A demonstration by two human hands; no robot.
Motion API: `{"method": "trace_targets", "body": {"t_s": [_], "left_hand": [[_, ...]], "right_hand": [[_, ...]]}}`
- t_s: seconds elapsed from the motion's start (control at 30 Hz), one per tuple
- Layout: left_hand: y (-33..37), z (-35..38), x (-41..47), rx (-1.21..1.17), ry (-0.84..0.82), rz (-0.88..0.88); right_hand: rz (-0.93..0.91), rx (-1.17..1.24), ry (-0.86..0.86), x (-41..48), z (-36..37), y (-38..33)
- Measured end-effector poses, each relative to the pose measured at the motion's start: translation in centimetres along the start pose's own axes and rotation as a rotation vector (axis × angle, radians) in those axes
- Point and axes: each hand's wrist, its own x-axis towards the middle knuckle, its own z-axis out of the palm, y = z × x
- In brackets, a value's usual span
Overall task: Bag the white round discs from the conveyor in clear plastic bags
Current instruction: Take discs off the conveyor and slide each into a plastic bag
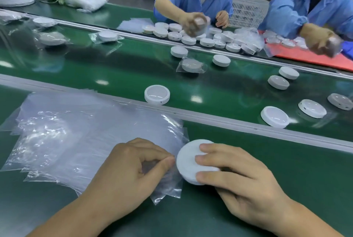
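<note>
The right hand [238, 185] grips a white round disc [188, 162] by its rim, matte flat side up, just beside the clear bag [164, 179] whose thin edge the left hand [129, 168] pinches. The slippery film likely needs spreading wide before the disc slides in edge-first. Glossy domed discs [157, 94] lie on the green conveyor [114, 72].

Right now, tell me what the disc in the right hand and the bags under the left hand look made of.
White disc: seemingly matte moulded plastic, evenly white with no glare. Clear bags: thin glossy plastic film, see-through, creased, with bright glints.
</note>
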Motion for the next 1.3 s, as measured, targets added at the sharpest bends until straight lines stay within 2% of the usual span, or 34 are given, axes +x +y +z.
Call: {"method": "trace_targets", "body": {"t_s": [0.17, 0.33, 0.43, 0.5, 0.57, 0.67, 0.77, 0.87, 0.97, 1.0, 1.07, 1.13, 1.17, 1.23, 1.3], "left_hand": [[0.6, 0.3, -0.1, -0.067, 0.086, -0.028], [1.4, 0.4, -0.1, -0.058, 0.182, -0.016], [2.3, 0.4, -0.2, -0.243, 0.033, -0.026], [2.9, 0.7, -0.4, -0.274, 0.014, -0.019], [3.5, 1.4, -0.4, -0.306, 0.137, 0.004], [3.6, 2.2, -0.2, -0.398, 0.367, 0.033], [3.1, 2.3, 0.3, -0.404, 0.426, 0.031], [1.4, 1.7, 1.0, 0.033, 0.382, 0.181], [-0.7, 1.2, 1.4, 0.441, 0.144, 0.355], [-1.0, 1.0, 1.5, 0.469, 0.033, 0.354], [-1.1, 0.8, 1.4, 0.421, -0.107, 0.308], [-0.9, 1.0, 1.3, 0.402, -0.163, 0.295], [-1.1, 1.3, 1.3, 0.413, -0.178, 0.269], [-1.1, 1.7, 1.2, 0.429, -0.215, 0.141], [-1.3, 2.3, 1.2, 0.356, -0.177, 0.139]], "right_hand": [[-0.004, 0.04, -0.045, 0.0, 0.2, 0.1], [0.095, 0.202, 0.161, 0.8, 0.5, -0.7], [0.282, 0.336, 0.284, 1.9, 0.5, -1.4], [0.421, 0.448, 0.32, 2.6, 0.8, -2.0], [0.539, 0.557, 0.248, 3.1, 1.4, -2.3], [0.748, 0.823, 0.005, 3.9, 1.9, -2.8], [0.75, 0.638, -0.043, 6.4, 1.6, -1.5], [0.788, 0.37, 0.087, 9.9, 1.0, 4.5], [0.861, -0.067, 0.138, 13.4, 0.6, 14.2], [0.911, -0.236, 0.065, 14.5, 0.7, 17.1], [1.074, -0.455, -0.194, 16.6, 2.4, 21.6], [1.16, -0.483, -0.398, 19.0, 5.8, 22.4], [1.123, -0.476, -0.453, 20.4, 7.9, 22.0], [0.932, -0.425, -0.5, 23.1, 13.0, 19.1], [0.729, -0.332, -0.606, 25.0, 17.6, 15.1]]}}
